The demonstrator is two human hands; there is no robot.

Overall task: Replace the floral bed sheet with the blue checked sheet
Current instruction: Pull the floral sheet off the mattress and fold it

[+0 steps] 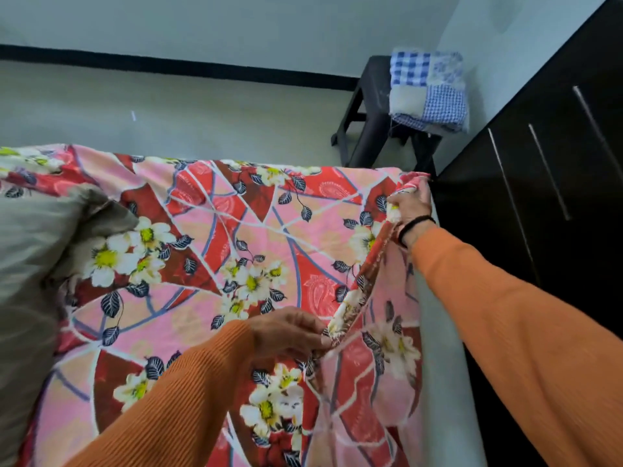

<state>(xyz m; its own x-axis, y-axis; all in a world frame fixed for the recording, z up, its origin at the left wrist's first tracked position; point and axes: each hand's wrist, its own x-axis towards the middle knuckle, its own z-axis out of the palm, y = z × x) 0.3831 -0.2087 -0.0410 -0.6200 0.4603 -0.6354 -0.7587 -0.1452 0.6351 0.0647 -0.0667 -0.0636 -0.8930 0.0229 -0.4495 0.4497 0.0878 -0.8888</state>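
The floral sheet [209, 251] covers the bed across the middle of the frame. A grey pillow [30, 264] lies at the left. The blue checked sheet [428, 91] sits folded on a dark stool [371, 106], upper right. The right hand [413, 205] grips the sheet's far corner. The left hand [290, 332] pinches its lifted edge.

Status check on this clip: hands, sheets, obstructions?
Left hand and right hand both pinch floral sheet edge, lifting. Blue checked sheet folded on stool. Pillow on bed.
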